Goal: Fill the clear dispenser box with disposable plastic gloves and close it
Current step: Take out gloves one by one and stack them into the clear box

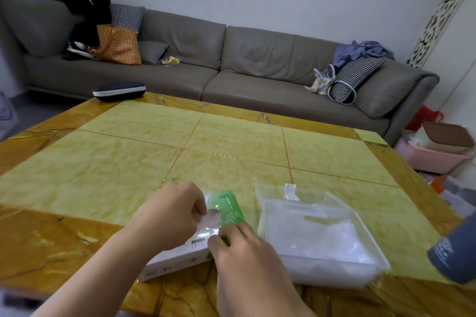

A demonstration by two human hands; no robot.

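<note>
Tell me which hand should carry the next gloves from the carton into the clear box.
Right, probably. The right hand lies on the carton edge nearest the clear box, which sits to its right. The left hand pinches gloves at the opening, farther away, and would have to cross over.

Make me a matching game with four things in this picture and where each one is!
Things:
1. glove carton
2. clear dispenser box
3. dark glasses case
4. orange bag

Places:
A. on the sofa
B. far left corner of the table
C. under both hands
D. on the table, right of the hands

Pairs: 1-C, 2-D, 3-B, 4-A
</note>
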